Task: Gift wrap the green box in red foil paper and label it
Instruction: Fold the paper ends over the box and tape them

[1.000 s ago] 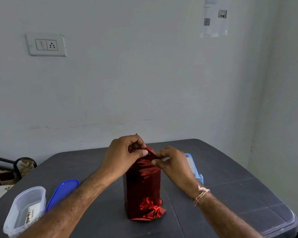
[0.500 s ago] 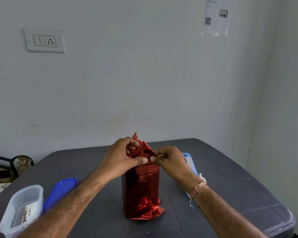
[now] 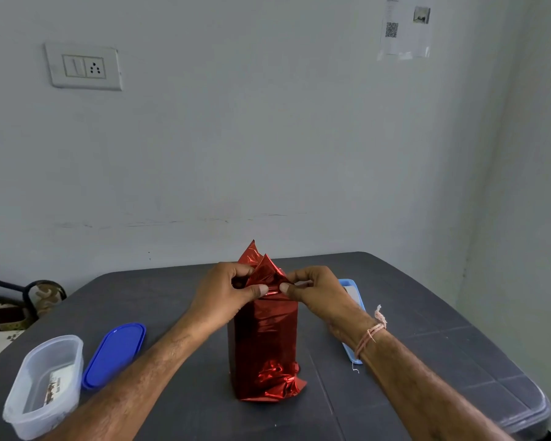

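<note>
A: Pale bare wall, with a dark grey worktop (image 3: 172, 297) across the lower half of the frame. Where is the box?

B: Bottom centre. The box (image 3: 263, 338) stands on end, long axis vertical. Red foil paper (image 3: 268, 377) covers it and no green shows. The lower end is crumpled shut against the worktop.

A: Hands?

B: The left hand (image 3: 223, 294) and right hand (image 3: 318, 294) meet at the top end, one on each side. The fingers (image 3: 255, 290) of both pinch the foil edge on the near face, thumb tips almost touching. Loose flaps (image 3: 260, 265) stand in points just behind them, slightly above frame centre.

A: Which way does the fold go?

B: My judgement: the flaps lie above and behind the fingers, so they come down toward the person. Both hands are equally near. The risk is foil springing back or tearing at the crease. There is no label on the foil yet.
</note>
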A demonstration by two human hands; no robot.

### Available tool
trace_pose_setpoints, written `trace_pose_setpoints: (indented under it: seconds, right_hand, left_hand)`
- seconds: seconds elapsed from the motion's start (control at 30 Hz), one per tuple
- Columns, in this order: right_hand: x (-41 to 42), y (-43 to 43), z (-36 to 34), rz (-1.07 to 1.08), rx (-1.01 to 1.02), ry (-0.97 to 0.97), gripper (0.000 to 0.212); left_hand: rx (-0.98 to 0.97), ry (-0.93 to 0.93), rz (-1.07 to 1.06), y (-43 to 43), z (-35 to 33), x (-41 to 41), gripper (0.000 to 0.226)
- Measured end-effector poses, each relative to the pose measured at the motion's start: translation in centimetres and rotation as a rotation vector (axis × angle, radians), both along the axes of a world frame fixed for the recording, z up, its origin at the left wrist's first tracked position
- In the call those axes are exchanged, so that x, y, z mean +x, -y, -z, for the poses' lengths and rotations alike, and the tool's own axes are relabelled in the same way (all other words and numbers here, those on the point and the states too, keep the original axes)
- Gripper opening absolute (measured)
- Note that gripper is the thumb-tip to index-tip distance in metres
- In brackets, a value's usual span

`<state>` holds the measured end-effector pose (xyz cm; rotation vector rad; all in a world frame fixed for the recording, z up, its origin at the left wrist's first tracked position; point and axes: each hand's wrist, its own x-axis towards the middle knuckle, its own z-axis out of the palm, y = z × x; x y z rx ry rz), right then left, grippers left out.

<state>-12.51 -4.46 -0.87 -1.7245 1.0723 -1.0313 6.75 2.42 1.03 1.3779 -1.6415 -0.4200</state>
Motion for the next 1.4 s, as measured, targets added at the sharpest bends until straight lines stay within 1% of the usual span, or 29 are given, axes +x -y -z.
trace_pose_setpoints:
  seconds: [0.13,0.2,0.33,0.47,0.63,0.8,0.9,0.97,1.2,1.3,1.4]
  right_hand:
    - [0.4,0.3,-0.3,-0.013,0.020,-0.020,0.011]
    - [0.5,0.5,-0.4,-0.012,0.032,-0.020,0.014]
    - [0.5,0.7,-0.7,-0.022,0.046,-0.029,0.012]
    - [0.4,0.3,-1.2,-0.048,0.063,-0.048,0.011]
    - [0.1,0.4,-2.0,-0.087,0.101,-0.092,0.011]
    - [-0.1,0.7,-2.7,-0.112,0.163,-0.140,0.012]
    - [-0.1,0.7,-3.4,-0.116,0.180,-0.192,0.021]
    - [-0.1,0.7,-3.9,-0.106,0.193,-0.231,0.026]
    - [0.2,0.4,-5.5,-0.050,0.218,-0.325,0.040]
    - [0.5,0.7,-5.6,-0.035,0.241,-0.362,0.045]
    - [0.7,0.9,-5.5,-0.052,0.289,-0.378,0.054]
  left_hand:
    - [0.024,-0.052,0.029,0.3,-0.2,0.0,0.007]
    - [0.045,-0.125,0.056,0.4,-0.3,0.0,0.011]
    - [0.058,-0.235,0.061,0.9,-0.9,-0.1,0.019]
    - [0.072,-0.237,0.052,1.7,-1.4,-0.4,0.023]
    - [0.104,-0.347,0.052,3.0,-1.6,-0.9,0.015]
    - [0.044,-0.426,0.040,3.5,-0.7,-1.1,0.012]
    - [-0.060,-0.356,-0.071,4.1,0.1,-0.9,0.014]
    - [-0.076,-0.316,-0.126,4.4,0.3,-0.8,0.015]
    - [-0.062,-0.326,-0.113,4.6,0.4,-0.5,0.012]
    - [-0.078,-0.340,-0.080,4.7,0.9,-0.4,0.011]
    - [-0.104,-0.335,-0.063,4.6,1.3,-0.4,0.009]
